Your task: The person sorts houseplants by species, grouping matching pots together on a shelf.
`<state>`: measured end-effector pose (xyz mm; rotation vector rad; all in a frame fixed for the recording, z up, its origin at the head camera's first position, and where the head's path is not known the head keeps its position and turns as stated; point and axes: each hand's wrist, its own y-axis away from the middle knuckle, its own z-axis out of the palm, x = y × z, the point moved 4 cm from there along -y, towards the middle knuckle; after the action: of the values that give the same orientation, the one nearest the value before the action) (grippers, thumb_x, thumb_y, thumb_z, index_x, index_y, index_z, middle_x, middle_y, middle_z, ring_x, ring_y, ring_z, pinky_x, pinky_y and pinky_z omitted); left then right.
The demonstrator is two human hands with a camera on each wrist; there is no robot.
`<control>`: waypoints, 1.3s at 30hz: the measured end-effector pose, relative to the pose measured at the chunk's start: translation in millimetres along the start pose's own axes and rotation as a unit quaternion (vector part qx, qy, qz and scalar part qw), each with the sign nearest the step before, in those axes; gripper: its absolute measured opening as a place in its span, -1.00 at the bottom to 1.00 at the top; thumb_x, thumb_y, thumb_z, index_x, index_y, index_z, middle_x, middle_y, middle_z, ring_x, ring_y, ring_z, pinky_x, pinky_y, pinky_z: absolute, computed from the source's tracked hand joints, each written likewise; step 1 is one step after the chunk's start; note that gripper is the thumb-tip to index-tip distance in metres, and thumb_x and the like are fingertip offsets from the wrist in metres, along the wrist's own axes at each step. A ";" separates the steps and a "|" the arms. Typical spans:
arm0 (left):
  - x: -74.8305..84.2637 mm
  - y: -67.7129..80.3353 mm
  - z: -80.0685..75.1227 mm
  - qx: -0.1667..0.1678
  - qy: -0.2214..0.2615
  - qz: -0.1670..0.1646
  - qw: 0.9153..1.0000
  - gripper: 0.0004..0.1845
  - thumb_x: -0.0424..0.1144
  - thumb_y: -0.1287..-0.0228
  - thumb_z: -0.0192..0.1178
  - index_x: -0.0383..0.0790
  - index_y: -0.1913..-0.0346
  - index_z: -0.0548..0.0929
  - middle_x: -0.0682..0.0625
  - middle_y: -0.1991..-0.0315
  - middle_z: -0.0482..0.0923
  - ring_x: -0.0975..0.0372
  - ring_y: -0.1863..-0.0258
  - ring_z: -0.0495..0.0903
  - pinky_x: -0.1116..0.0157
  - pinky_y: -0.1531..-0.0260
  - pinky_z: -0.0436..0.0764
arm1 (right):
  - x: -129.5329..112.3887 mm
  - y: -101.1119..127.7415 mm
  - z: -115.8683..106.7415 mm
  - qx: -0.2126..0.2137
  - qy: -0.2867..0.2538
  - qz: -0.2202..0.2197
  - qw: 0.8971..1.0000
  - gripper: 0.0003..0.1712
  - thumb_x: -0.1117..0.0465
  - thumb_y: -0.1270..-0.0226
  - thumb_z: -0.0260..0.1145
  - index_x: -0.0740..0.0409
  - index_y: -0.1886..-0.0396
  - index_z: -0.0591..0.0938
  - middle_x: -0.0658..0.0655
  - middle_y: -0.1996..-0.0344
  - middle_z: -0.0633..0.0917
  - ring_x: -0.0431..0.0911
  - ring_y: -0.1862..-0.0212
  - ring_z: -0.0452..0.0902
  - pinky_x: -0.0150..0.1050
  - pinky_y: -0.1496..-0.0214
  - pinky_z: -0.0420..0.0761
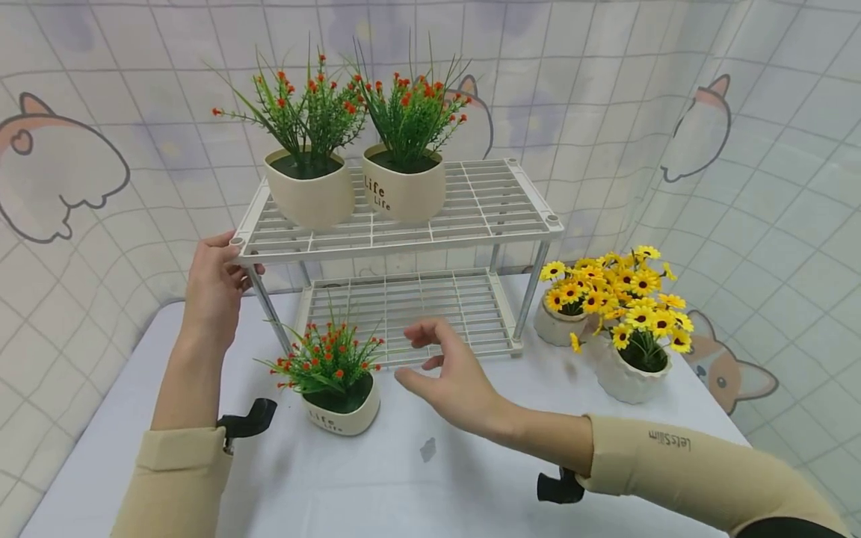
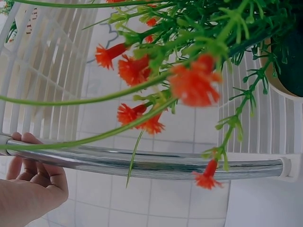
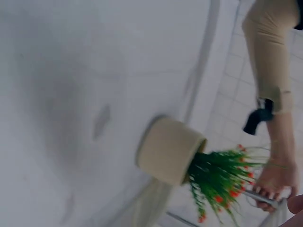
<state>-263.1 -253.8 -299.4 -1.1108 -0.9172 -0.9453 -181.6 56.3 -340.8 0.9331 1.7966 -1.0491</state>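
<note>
Left hand (image 1: 217, 280) grips rack (image 1: 403, 246), right hand (image 1: 451, 373) hovers near flowerpot (image 1: 344, 418)

A person's left hand wraps its fingers round a chrome post (image 2: 104, 161) at the top front-left corner of the white two-tier wire rack, while the right hand, thumb and curved fingers apart, holds nothing. The cream flowerpot, lettered "Life Life," stands on the white table (image 1: 377, 493) in front of the lower shelf (image 1: 430, 293), filled with green foliage and red flowers (image 1: 336, 366).

Above, a plain-faced cream pot (image 1: 311, 200) and a lettered cream pot (image 1: 406, 196) hold similar red-flowered plants side by side on the upper shelf (image 1: 471, 240). At right, a white pot (image 1: 557, 327) and a wavy-walled white pot (image 1: 625, 382) hold yellow daisy-like flowers (image 1: 642, 317).

The left wrist view brings the gripping fingers close, red blossoms crossing in front of the post. The right wrist view shows a plain side of the flowerpot, where the head view shows lettering; only a blurred bit of the right hand enters there.
</note>
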 end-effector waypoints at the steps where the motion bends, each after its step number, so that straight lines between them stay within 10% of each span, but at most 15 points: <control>1: 0.1 0.0 -0.1 -0.001 0.001 0.000 1.000 -0.74 -0.18 -0.57 -0.15 -0.08 -0.20 0.36 -0.03 0.04 0.51 0.19 0.27 0.44 0.35 0.19 0.33 | 6.1 2.4 3.0 -0.001 0.001 0.014 1.000 -0.47 0.33 -0.29 0.39 0.24 -0.22 0.45 0.11 -0.16 0.53 -0.02 -0.20 0.40 0.00 -0.18 0.47; 19: -0.8 0.5 0.0 0.008 -0.005 -0.006 1.000 -0.72 -0.17 -0.56 -0.13 -0.06 -0.22 0.36 -0.04 0.02 0.50 0.18 0.26 0.43 0.35 0.17 0.34 | 81.1 12.3 50.6 0.011 -0.047 0.176 0.983 -0.10 0.34 -0.15 0.55 0.34 -0.40 0.25 0.31 -0.34 0.34 0.23 -0.40 0.21 0.19 -0.40 0.28; 39: -2.3 0.0 0.8 0.007 -0.003 -0.003 1.000 -0.72 -0.16 -0.57 -0.15 -0.07 -0.22 0.34 -0.03 0.01 0.50 0.17 0.23 0.42 0.35 0.18 0.31 | 100.6 -3.0 95.3 0.016 -0.035 0.169 0.985 -0.07 0.37 -0.01 0.64 0.34 -0.36 0.35 0.26 -0.29 0.45 0.19 -0.37 0.30 0.11 -0.39 0.30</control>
<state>-264.0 -252.7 -301.3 -1.1014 -0.9309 -0.9392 -194.6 -13.0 -460.1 1.1588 1.5002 -0.8840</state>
